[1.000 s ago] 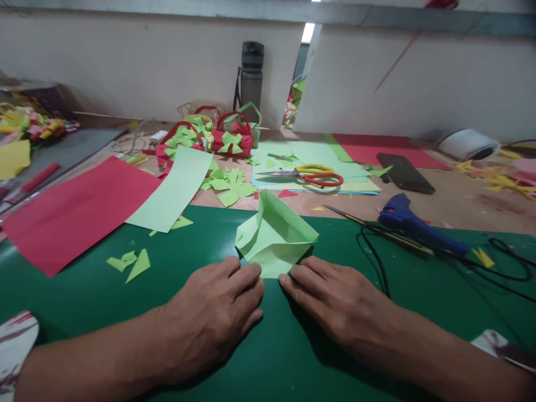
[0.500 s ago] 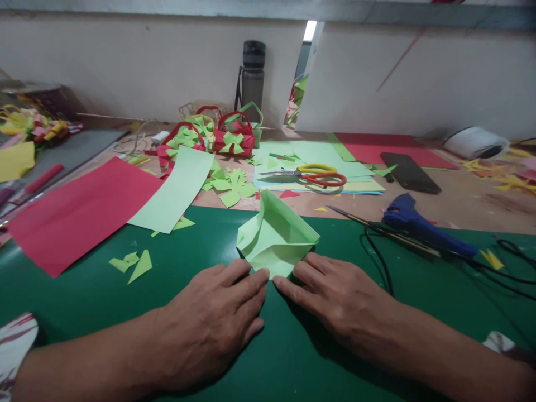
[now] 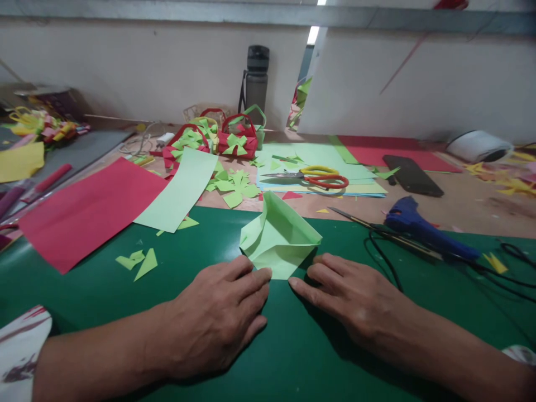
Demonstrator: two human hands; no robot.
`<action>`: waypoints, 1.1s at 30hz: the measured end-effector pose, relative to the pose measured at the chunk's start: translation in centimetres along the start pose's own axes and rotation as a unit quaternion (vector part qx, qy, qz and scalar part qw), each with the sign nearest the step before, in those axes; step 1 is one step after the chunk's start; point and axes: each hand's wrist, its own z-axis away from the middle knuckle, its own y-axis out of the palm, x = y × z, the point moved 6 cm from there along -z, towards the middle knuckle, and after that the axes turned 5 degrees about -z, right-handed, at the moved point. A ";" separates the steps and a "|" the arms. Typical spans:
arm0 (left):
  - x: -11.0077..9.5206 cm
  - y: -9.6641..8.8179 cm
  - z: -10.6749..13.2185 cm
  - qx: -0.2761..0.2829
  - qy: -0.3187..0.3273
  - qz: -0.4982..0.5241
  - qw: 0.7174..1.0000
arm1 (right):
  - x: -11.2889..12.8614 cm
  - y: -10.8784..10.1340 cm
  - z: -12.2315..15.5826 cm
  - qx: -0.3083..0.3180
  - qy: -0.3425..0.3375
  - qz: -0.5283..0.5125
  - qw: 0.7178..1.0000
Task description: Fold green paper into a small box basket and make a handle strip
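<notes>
From where I stand: folded pale-green paper pouch (image 3: pixel 276 255) on glossy dark-green mat (image 3: pixel 285 352), btwn hands | L hand (image 3: pixel 228 307) fingers at near-L edge; R hand (image 3: pixel 352 293) just slid rightward | both loose, clasping nothing | prob. smoothing near fold

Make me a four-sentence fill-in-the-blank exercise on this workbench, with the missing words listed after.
1. The folded light-green paper rests on a work mat coloured dark ____.
2. As the wearer sees it, the scissors lie to the ____ of the smartphone.
3. The body of the glue gun is ____.
4. The water bottle stands ____ the small paper baskets.

Missing words: green; left; blue; behind.
</notes>
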 end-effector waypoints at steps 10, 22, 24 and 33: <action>0.4 0.3 -1.2 0.088 -0.019 0.028 0.996 | 0.8 -0.3 -1.6 -0.023 0.006 0.020 1.000; 0.9 -0.1 -0.1 0.011 -0.041 -0.036 0.998 | 0.3 -0.3 -0.9 -0.032 -0.008 0.011 0.999; 1.6 -0.8 0.0 -0.051 -0.054 -0.049 0.996 | 0.4 -0.5 -0.7 -0.059 -0.012 0.010 0.998; 3.6 -3.6 -0.4 -0.222 -0.089 0.007 0.971 | 0.8 -3.3 -2.5 -0.164 0.041 0.094 0.981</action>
